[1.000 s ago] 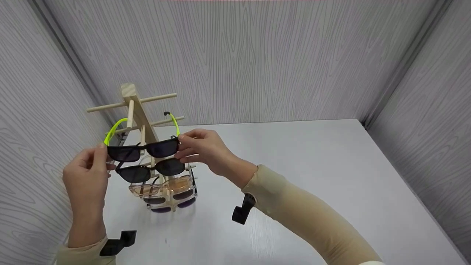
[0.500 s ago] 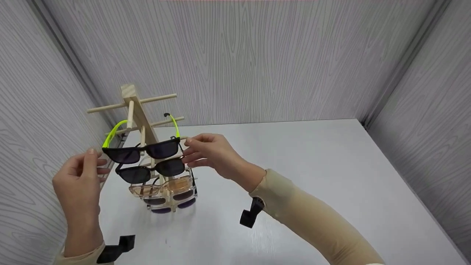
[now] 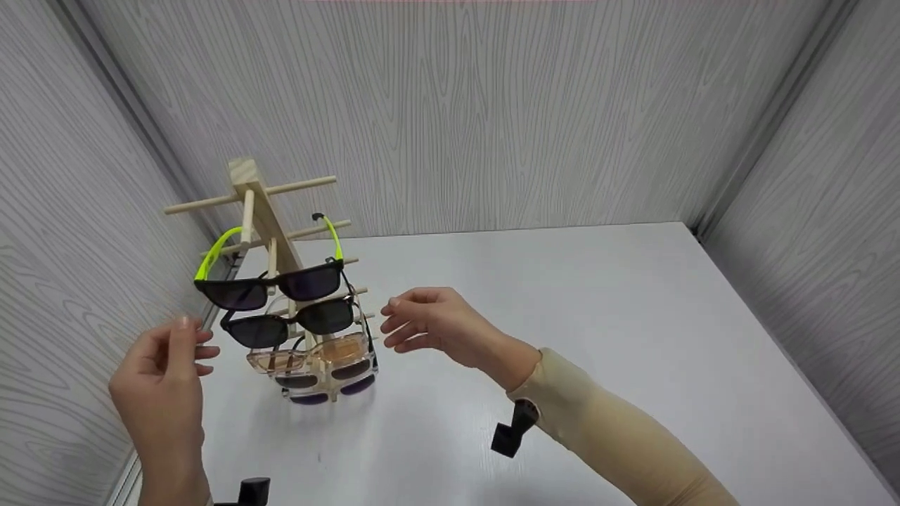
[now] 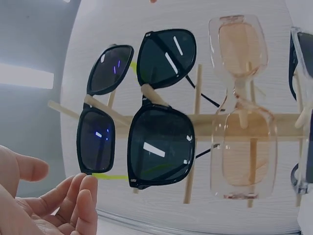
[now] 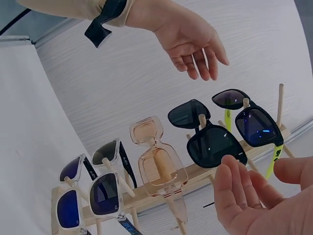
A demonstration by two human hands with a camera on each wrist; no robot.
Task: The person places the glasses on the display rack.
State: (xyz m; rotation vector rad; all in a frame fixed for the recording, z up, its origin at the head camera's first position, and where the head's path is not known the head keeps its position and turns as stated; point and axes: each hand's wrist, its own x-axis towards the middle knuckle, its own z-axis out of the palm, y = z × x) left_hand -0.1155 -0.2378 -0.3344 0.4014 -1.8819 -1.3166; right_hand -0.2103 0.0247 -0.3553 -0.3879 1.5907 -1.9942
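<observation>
Black sunglasses with neon-yellow temples (image 3: 309,283) rest on a peg of the wooden glasses stand (image 3: 271,219) in the head view. Directly below hang all-black sunglasses (image 3: 327,318), then clear-framed glasses with peach lenses (image 3: 344,350). My left hand (image 3: 162,383) is just left of the stand, fingers loosely bent and holding nothing. To the stand's right, my right hand (image 3: 443,325) hovers apart from the glasses with relaxed fingers and nothing in them. The right wrist view shows both hands clear of the frames.
Lowest on the stand are two clear-framed sunglasses with dark lenses (image 5: 104,193). Bare pegs (image 3: 302,185) stick out near its top. A white tabletop (image 3: 598,316) lies under it, with wood-grain panels (image 3: 492,105) behind and at both sides.
Both hands have let go of the yellow-templed sunglasses, which stay on the stand. My right hand has drawn away rightward and down; my left hand has moved slightly left and down.
</observation>
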